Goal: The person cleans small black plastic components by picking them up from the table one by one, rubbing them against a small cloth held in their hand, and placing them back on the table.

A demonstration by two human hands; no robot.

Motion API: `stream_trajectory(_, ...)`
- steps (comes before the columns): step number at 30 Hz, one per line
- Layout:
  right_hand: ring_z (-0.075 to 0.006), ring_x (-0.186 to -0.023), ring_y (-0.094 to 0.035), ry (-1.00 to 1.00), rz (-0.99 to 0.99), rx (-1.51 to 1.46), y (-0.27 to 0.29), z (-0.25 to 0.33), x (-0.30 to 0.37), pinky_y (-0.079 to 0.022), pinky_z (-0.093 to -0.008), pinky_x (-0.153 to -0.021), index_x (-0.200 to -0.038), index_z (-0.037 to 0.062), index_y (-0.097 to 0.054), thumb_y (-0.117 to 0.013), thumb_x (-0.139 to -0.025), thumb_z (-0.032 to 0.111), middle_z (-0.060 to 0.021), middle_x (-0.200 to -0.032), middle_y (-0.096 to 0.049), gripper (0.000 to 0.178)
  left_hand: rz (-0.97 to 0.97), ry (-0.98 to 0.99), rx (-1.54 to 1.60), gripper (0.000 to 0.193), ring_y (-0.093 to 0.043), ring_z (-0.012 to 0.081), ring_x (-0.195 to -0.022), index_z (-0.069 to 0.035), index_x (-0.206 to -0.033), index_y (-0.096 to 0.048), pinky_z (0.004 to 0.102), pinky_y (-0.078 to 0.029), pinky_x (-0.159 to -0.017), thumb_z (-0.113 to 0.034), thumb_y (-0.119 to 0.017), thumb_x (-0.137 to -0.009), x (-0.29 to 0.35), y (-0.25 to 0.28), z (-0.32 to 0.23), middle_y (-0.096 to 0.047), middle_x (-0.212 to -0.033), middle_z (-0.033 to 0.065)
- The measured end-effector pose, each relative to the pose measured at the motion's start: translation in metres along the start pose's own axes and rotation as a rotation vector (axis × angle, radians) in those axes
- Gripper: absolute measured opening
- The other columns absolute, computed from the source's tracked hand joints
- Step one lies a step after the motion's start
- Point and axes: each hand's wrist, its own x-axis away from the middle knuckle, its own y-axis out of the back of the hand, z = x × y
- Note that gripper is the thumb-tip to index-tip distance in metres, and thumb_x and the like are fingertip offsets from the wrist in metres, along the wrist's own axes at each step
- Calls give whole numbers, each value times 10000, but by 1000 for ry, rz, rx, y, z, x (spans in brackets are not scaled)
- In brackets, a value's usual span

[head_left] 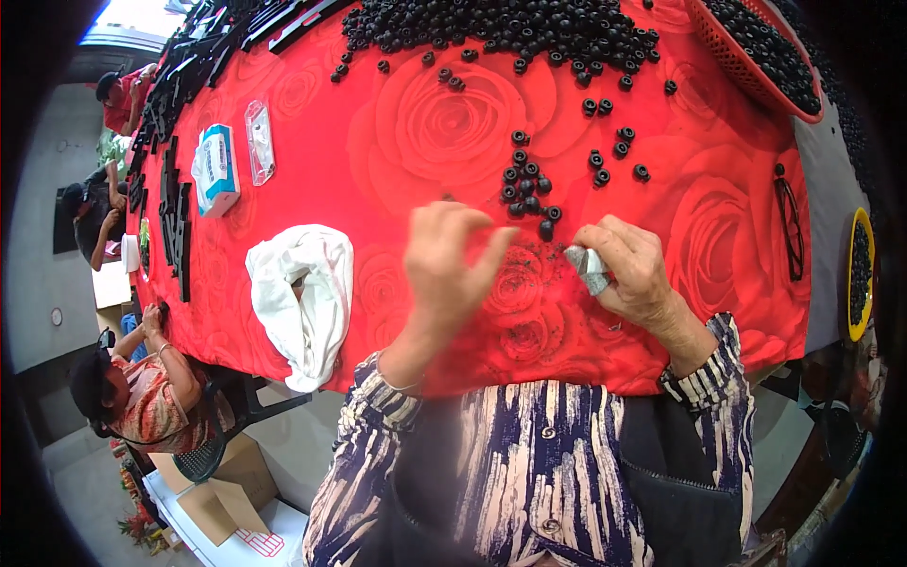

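Over the red rose-patterned tablecloth [425, 123], my left hand [446, 260] is raised and smeared by motion. Its thumb stands apart from the curled fingers, and nothing shows between them. Farther right, my right hand [631, 269] is closed on a small grey-and-white wrapped piece [590, 271], like a folded cloth or taped handle; its inner part is hidden. Just beyond both hands lies a loose group of small round black plastic parts [526, 186], each with a hole. Fine black crumbs [529, 293] are scattered on the cloth between my hands.
A big pile of black parts [510, 28] covers the far side. Red basket [713, 47] at far right; yellow-rimmed tray [855, 326] at right. Left lie a white cloth [302, 302], tissue pack [217, 170], clear plastic case [260, 142] and black strips [175, 217]. Several people [156, 392] sit leftward.
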Motion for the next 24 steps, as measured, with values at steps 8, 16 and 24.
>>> stream_trajectory(8,-278,-580,-535,-23,-42,22,4,-2,0,-408,-374,-498,-864,43,-546,-680,-684,36,-96,-653,-464,224,233,16,77,203,-552,247,-730,-43,-784,-582,346,-457,-612,-191,-712,-734,0,-28,-19,-556,-773,77)
stream_trajectory(16,-231,-572,-512,-120,5,-230,9,2,-2,-389,-332,-502,-918,17,-567,-665,-709,12,-91,-674,-480,231,492,601,987,161,-575,87,-644,-1,-924,-596,183,-441,-540,37,-649,-777,10,-12,-23,-607,-829,33)
stream_trajectory(24,-234,-650,-574,-44,130,-467,3,-4,4,-440,-306,-552,-1026,0,-596,-654,-656,-12,-102,-761,-559,375,636,951,1530,188,-583,86,-611,29,-962,-578,188,-462,-495,-35,-663,-808,9,-8,-18,-619,-765,68)
